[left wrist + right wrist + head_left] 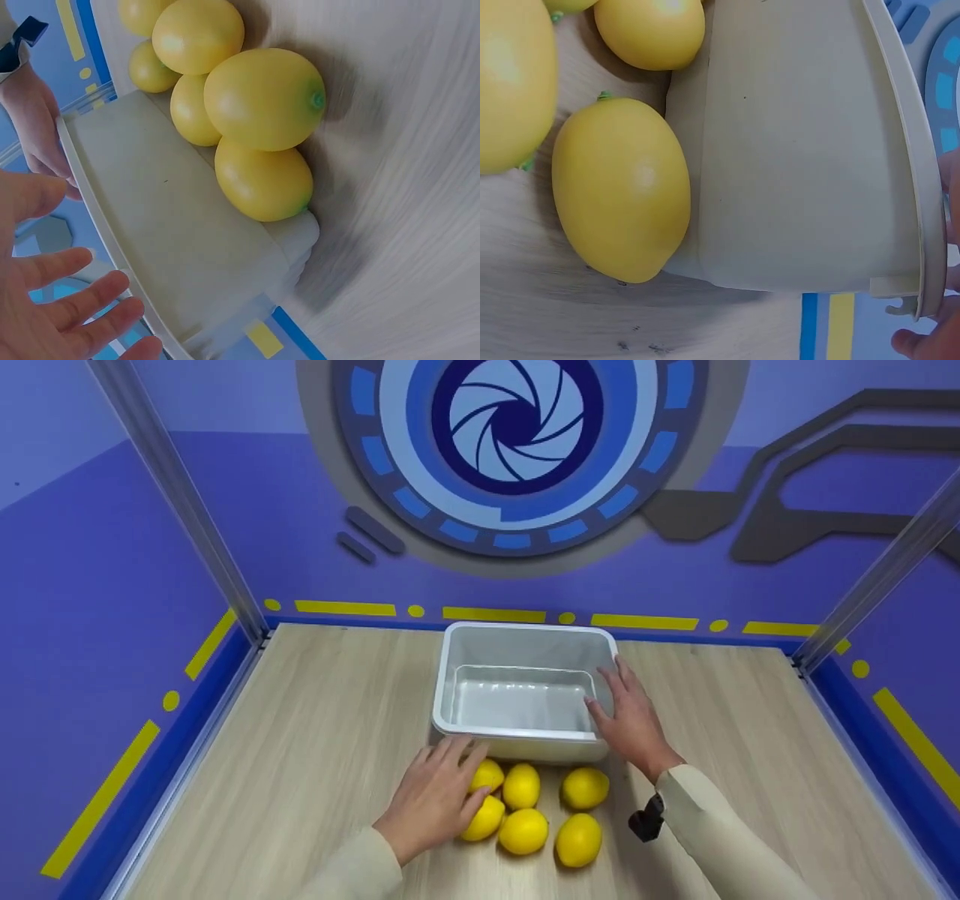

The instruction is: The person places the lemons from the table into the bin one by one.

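Several yellow lemons (pixel 523 832) lie on the table in front of a light grey plastic bin (pixel 525 733), whose visible inside holds nothing. My left hand (pixel 431 799) hovers over the leftmost lemons with its fingers spread, partly hiding them. In the left wrist view, that hand's fingers (pixel 82 300) stand apart beside the bin's rim, with nothing in them. My right hand (pixel 634 720) is at the bin's right rim, fingers spread and loosely extended over the edge. The right wrist view shows only its fingertips (pixel 909 343) by the rim corner; their exact contact is unclear.
The wooden table (pixel 322 735) is bounded by a blue-purple back wall (pixel 262 525) and side panels. Metal posts (pixel 180 495) stand at the back corners. A black device (pixel 646 819) is worn at the right wrist.
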{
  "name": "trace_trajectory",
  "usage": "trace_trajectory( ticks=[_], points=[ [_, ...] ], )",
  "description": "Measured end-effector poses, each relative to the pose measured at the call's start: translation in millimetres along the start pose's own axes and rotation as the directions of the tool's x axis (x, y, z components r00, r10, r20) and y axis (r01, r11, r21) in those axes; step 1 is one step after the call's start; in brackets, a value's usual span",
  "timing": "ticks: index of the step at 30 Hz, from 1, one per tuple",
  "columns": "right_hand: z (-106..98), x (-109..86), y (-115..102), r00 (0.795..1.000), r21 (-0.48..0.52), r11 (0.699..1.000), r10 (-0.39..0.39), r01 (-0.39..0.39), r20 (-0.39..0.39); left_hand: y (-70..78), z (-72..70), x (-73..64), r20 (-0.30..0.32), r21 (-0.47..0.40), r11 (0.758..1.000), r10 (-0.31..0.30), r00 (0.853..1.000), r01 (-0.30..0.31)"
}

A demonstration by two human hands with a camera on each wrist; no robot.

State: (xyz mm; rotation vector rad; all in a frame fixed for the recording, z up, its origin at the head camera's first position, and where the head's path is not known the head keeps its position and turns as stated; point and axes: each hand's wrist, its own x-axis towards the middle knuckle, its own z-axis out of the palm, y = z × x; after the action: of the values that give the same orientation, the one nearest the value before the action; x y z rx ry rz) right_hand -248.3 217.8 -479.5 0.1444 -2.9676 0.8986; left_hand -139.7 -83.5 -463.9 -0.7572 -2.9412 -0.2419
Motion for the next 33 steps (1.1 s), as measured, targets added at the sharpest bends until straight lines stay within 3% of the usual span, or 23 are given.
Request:
trace_trajectory(
  ticks=[13, 26, 33],
  points=[
    [-2, 4.9, 0, 1.000, 0.033, 0.999, -0.012, 0.011, 0.008, 1.0, 13.4, -4.1, 0.028, 0.029, 0.999, 0.013, 1.000, -0.014],
    [-5, 14.2, 5, 0.993, 0.083, 0.992, 0.091, -0.096, 0.072, -4.0, 17.5, -7.2, 0.036, -0.008, 1.000, 0.014, 0.999, -0.014],
    [-7, 17.5, 10, 0.992, 0.093, 0.990, 0.097, -0.104, 0.079, -5.8, 19.4, -7.5, 0.046, -0.021, 1.000, 0.007, 0.999, -0.006]
  ],
)
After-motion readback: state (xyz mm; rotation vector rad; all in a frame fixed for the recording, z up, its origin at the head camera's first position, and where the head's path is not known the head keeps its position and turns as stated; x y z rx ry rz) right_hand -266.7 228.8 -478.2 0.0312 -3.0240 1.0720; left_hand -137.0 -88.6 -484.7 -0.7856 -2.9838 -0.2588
